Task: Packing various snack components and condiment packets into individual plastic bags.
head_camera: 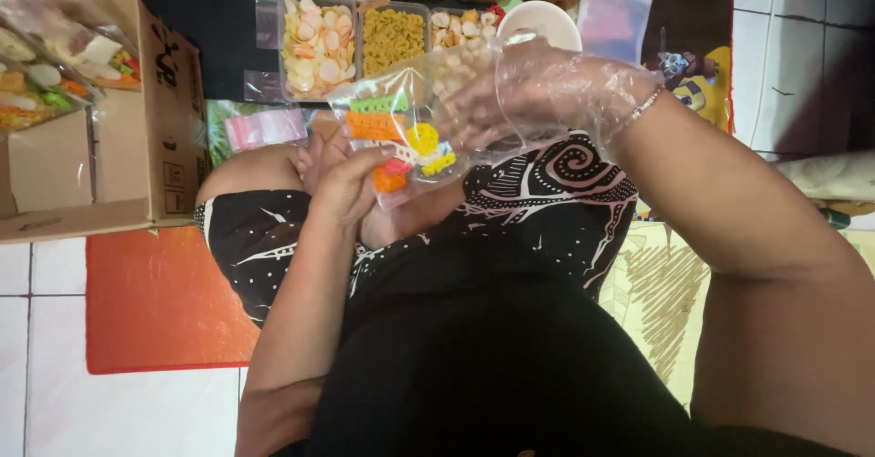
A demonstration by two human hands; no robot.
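I look down from a head camera at a seated person's lap and two hands, meeting at the centre of the frame around a small clear bag [401, 138]. The left hand [342, 184], bare, pinches the bag's lower edge between thumb and fingers, closed on the plastic, seemingly to keep it steady. The right hand [538, 92], in a thin clear glove [583, 88], is bunched at the bag's upper right side. It appears to reach into the mouth, though I cannot tell whether its fingers grip anything. Inside the bag lie coloured snack pieces [401, 152] in orange, yellow, green and red, settled toward the lower end because the bag tilts.

Across the top of the frame stands a row of clear tubs [317, 51] with pale crackers, yellow curls and mixed colours, beside two white bowls [540, 21]. At the upper left a cardboard box [155, 120] holds filled bags [55, 65]. A stack of flat empty bags [264, 129] lies just left of the hands. An orange mat [155, 302] covers white floor tiles at the lower left. The raised right forearm hides much of the right side.
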